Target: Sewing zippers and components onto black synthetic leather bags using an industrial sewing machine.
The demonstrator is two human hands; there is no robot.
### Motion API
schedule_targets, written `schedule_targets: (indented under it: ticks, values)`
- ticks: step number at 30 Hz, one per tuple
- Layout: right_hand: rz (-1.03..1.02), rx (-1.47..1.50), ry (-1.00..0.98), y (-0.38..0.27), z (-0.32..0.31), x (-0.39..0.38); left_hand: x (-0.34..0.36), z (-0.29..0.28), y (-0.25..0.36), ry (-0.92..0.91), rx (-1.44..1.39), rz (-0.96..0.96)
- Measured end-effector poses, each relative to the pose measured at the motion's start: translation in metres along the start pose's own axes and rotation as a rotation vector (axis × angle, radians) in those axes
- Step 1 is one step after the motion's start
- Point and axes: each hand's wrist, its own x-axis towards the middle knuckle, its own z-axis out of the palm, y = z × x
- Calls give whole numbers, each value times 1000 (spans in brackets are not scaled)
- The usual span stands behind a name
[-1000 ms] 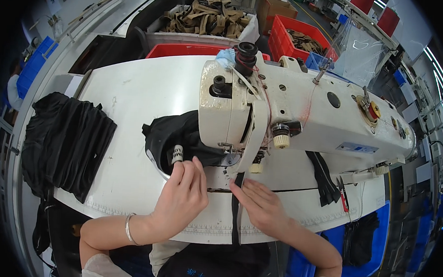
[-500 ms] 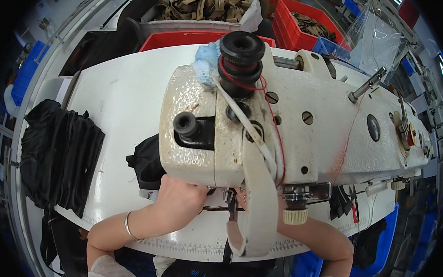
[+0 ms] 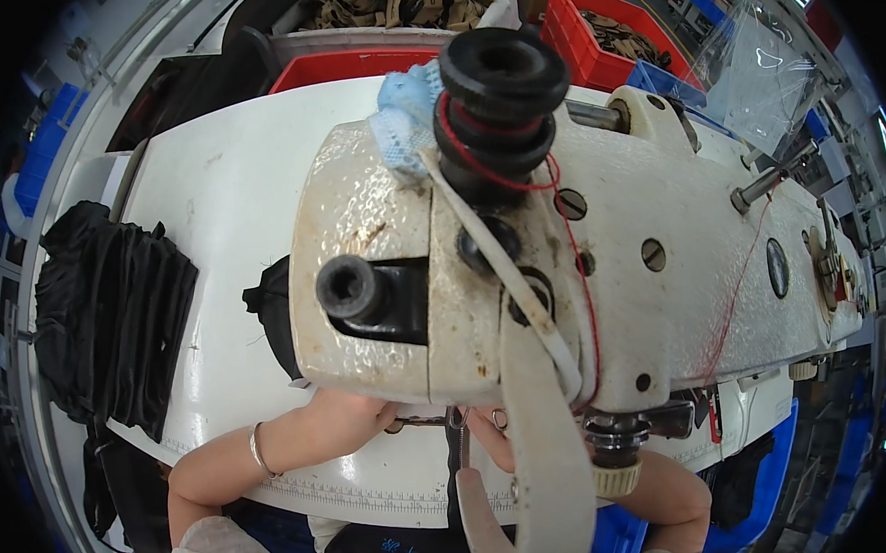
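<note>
A white sewing machine head [image 3: 358, 367] stands large before me and hides much of my hands. My left hand [image 3: 340, 426] is bent inward under its left end, fingers curled; the fingertips and anything in them are hidden. Beside that hand, black fabric [image 3: 277, 308] shows from behind the machine. My right hand [image 3: 492, 441] is under the machine, close to a black strip [image 3: 454, 477] that runs down over the table's front edge. Only part of its fingers shows, next to a small metal ring [image 3: 500, 419]; its grip is hidden by the machine and a pale strap [image 3: 538, 472].
A stack of folded black pieces [image 3: 110, 319] lies on the white table [image 3: 219, 155] at left. Red thread [image 3: 576, 253] runs over the machine. Behind are a white-lined bin [image 3: 375, 38] of brown strips and a red crate [image 3: 566, 33]. A blue bin [image 3: 772, 504] stands at right.
The machine looks larger and lower in view as my viewpoint shifts. My left hand sits slightly lower, its fingers more covered by the machine; more of my right fingers shows beside the strip.
</note>
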Motion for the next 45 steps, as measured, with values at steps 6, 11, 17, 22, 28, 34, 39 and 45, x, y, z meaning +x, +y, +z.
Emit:
schedule_targets:
  ticks: [6, 11, 17, 22, 28, 34, 39, 45]
  values:
    - [-87, -116, 38, -9, -4, 13, -3, 3, -8, -3, -16, 38]
    - [-136, -292, 91, -12, 0, 18, 0, 2, -11, 11, 23, 219]
    - [-178, -380, 51, -12, 0, 18, 3, 4, -10, 30, 30, 277]
    - [-221, -471, 20, -13, -2, 18, 3, 6, -12, 41, 37, 299]
    - [-295, -634, -25, -12, -5, 17, 4, 9, -11, 52, 44, 303]
    - [-395, -818, -58, -12, -7, 14, 3, 10, -9, 53, 38, 283]
    - [-459, -924, -85, -10, -10, 18, 2, 12, -7, 45, 98, 256]
    - [-446, -839, -32, -10, -17, 23, 4, 11, -6, 111, 78, 279]
